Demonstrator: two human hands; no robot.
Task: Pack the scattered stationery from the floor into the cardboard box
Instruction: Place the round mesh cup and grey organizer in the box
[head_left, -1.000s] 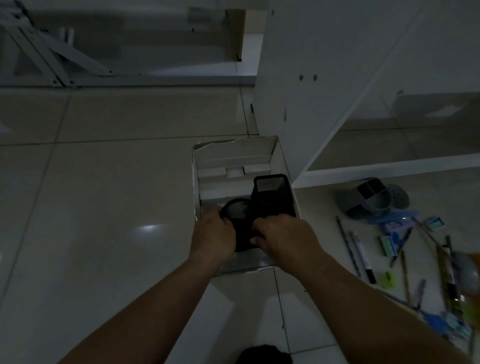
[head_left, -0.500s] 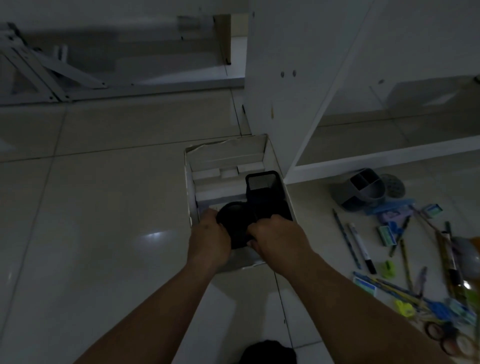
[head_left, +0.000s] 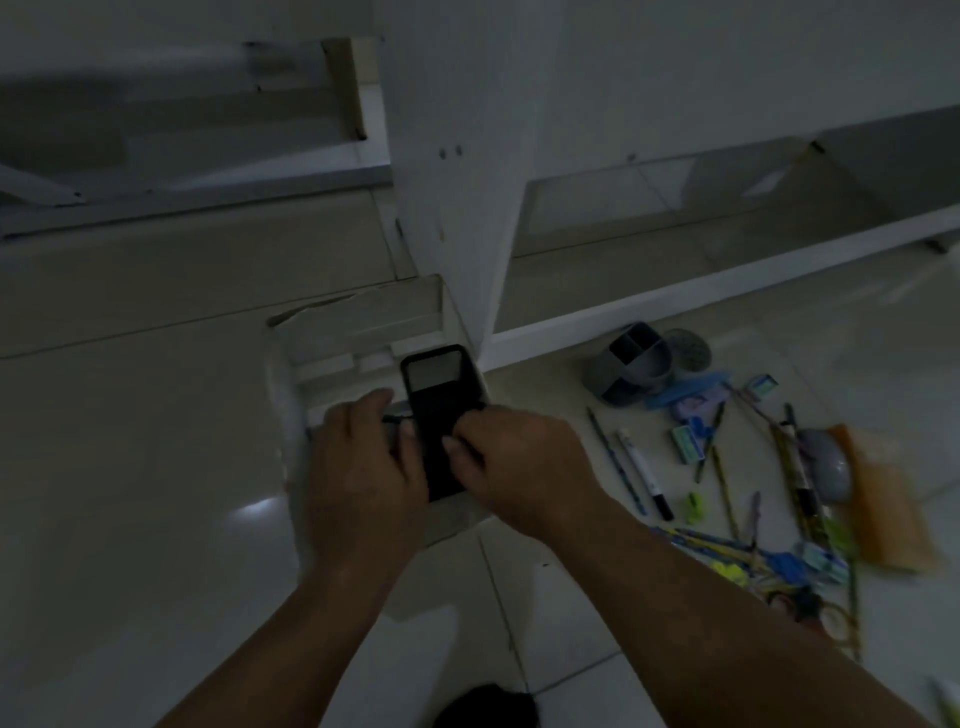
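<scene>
Both hands are down in the cardboard box (head_left: 358, 317), settling a black rectangular mesh-looking holder (head_left: 441, 415) into it, so the step in hand seems to be seating this item rather than fetching a new one. The left hand (head_left: 363, 467) curls its fingers (head_left: 384, 402) against the holder's left side, apparently closed on it, and something dark and thin shows just beyond them; whether a second item lies there is too dim to tell. The right hand (head_left: 519, 462) grips the holder's right edge, its fingers (head_left: 460, 441) folded around it. The holder's open top faces up and away from the fingers, and it looks empty.

Beyond the fingers the box shows pale flaps or inserts and a torn far wall; nothing else inside can be made out.

Most of the stationery is not yet packed. It lies on the floor (head_left: 130, 467) to the right of the right hand: a grey compartmented desk organiser (head_left: 631, 371) tipped on its side, a marker (head_left: 644, 473), pencils (head_left: 722, 483), small boxes, a green sharpener (head_left: 693, 506), tape rolls. The next move likely calls for letting go, then reaching right into that pile.
</scene>
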